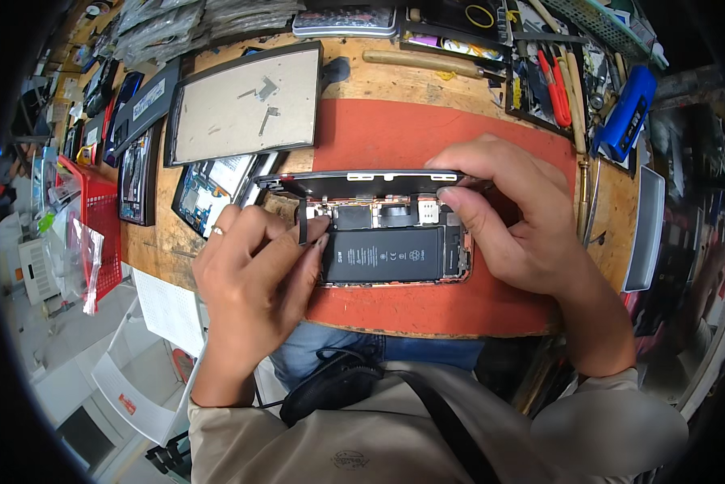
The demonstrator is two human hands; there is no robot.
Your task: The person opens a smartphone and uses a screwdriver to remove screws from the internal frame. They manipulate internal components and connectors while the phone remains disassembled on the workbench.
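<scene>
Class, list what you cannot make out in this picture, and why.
All in the head view:
Outer face of the screen: turned away from the camera.
Near left corner of the phone: covered by the left hand.
Some fingers of the right hand: behind the hand itself.

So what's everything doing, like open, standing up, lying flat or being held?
Phone body: open, insides showing
Screen: lifted, standing up on edge behind the phone body
Battery: sitting inside the phone body
Right fingers: gripping the screen's right end
Left fingers: bunched at the phone body's left end; can't tell what they pinch
Red mat: lying flat
Beige panel: lying beige side up
</scene>
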